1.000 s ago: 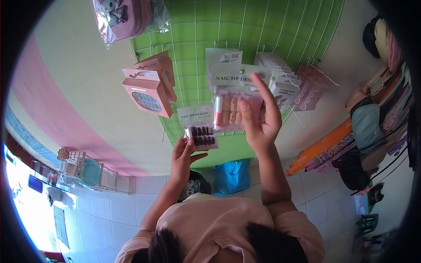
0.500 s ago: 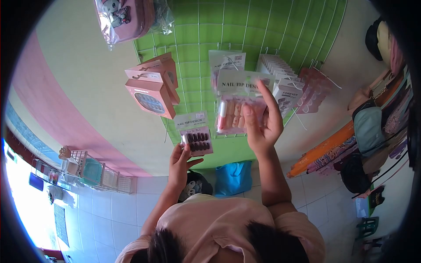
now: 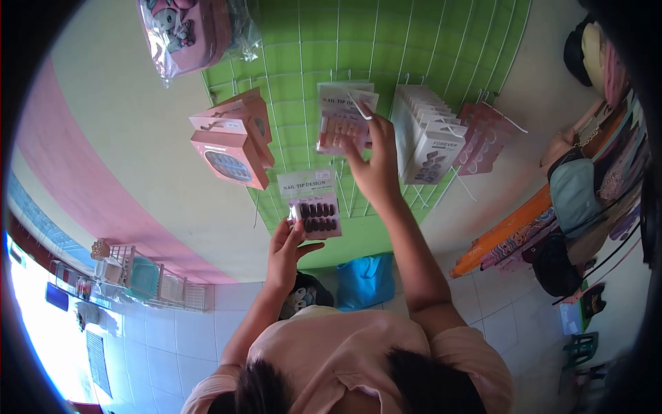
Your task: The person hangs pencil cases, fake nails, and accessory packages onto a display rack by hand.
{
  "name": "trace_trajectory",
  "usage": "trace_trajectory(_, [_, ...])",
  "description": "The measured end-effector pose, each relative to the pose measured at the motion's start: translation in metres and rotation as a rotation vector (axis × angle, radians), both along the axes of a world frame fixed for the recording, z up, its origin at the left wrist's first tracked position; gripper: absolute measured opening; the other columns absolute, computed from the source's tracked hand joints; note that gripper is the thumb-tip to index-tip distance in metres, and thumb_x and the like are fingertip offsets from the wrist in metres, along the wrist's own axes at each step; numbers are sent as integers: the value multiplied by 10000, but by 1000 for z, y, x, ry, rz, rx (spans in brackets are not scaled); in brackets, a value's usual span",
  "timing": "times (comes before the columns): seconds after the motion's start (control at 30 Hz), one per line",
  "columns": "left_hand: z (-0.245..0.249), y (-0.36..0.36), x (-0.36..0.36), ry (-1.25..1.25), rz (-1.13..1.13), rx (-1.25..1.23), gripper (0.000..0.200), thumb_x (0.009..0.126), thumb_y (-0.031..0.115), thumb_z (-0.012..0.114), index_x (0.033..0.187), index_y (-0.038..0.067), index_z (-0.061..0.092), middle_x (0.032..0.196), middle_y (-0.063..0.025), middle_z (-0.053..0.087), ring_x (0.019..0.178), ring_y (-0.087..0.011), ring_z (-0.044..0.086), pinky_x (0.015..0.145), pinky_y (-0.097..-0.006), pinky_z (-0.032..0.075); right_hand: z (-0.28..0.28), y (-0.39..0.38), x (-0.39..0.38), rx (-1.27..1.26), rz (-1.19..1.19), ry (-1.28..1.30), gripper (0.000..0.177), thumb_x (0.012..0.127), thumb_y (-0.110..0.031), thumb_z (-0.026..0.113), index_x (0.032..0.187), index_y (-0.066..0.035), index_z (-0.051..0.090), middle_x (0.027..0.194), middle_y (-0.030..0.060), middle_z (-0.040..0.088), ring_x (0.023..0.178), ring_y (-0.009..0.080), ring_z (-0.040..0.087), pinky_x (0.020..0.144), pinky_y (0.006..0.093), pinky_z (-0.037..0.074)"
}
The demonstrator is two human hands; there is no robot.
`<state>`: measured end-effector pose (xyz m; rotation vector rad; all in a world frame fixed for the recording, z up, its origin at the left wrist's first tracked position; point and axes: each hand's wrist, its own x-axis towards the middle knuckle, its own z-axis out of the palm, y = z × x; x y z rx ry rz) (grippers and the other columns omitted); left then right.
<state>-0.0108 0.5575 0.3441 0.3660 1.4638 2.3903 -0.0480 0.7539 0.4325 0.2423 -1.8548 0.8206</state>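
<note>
My left hand [image 3: 284, 252] grips the lower left corner of a card pack of dark press-on nails [image 3: 318, 217], labelled "NAIL TIP DESIGN", with a small white tube inside. Raised to the wire rack, my right hand [image 3: 379, 155] has its thumb on the front of a pack of pale pinkish press-on nails [image 3: 338, 129]. The index finger is by the white end of the hook [image 3: 360, 107] in front of that pack's header. The right hand's other fingers are partly hidden. Another similar pack shows behind it.
A white wire rack [image 3: 289, 76] covers the green panel. Pink nail boxes [image 3: 231, 162] hang left, white "FOREVER" boxes [image 3: 431, 155] and pink packs [image 3: 486, 138] right. A bagged pink case [image 3: 183, 34] is upper left. A blue bag [image 3: 365, 281] is below; bags and cloths hang far right.
My right hand has moved up and left with the pinkish nail pack, which is now at the hook against the rack. My left hand still holds the dark nails, nearly unmoved.
</note>
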Motion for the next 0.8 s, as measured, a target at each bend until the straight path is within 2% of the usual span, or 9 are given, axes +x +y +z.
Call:
trace_trajectory(0.1, [23,8,0,69,-33,43,205,950,236,455,1045,56,482,907,-29,534,897,-144,577,788,-364,536,-14,-12,23,91,-240,151,433,812,-113,629,1212,-52,475,1121,168,503,1053,299,484,817,347,438])
trace_trajectory(0.17, [30,12,-3,134,-46,52,225,954,223,446,1080,38,468,936,-42,546,932,-163,581,798,-362,523,-22,-23,44,2,-21,66,256,815,-102,626,1042,-18,543,1003,154,555,939,262,535,752,327,443])
trace_trajectory(0.27, [46,21,-2,273,-72,44,254,958,203,438,1118,7,450,979,-63,559,944,-171,583,813,-346,501,-32,-32,68,-225,178,-167,117,826,-95,614,872,1,566,835,126,581,769,229,554,667,313,437])
trace_trajectory(0.37, [66,28,1,401,-126,83,273,955,152,444,1158,-30,431,1023,-94,571,950,-158,574,837,-317,467,-11,-29,73,-272,114,41,131,832,-98,611,783,11,559,700,97,564,640,216,530,602,317,426])
trace_trajectory(0.4, [79,31,6,455,-143,110,267,953,142,447,1156,-31,433,1023,-95,573,951,-153,572,838,-314,465,-11,-24,70,-301,118,93,139,836,-102,613,798,17,552,712,100,565,639,212,525,592,295,421])
trace_trajectory(0.5, [97,42,6,516,-135,129,245,947,117,463,1137,-37,447,1007,-87,587,939,-121,554,840,-285,443,2,-18,66,-402,158,173,187,872,-140,594,781,16,544,649,53,543,569,109,483,545,258,397])
trace_trajectory(0.53, [99,44,2,531,-118,97,244,947,119,466,1134,-37,449,1000,-84,590,937,-116,550,837,-277,438,8,-17,63,-446,160,158,233,887,-165,581,738,7,532,604,22,513,555,67,447,521,238,378])
trace_trajectory(0.8, [88,52,-7,481,-134,107,240,947,148,478,1086,-46,458,971,-93,598,879,-115,563,805,-265,446,-1,-11,52,-515,156,47,328,894,-207,576,654,-2,485,552,6,480,544,53,419,519,219,353])
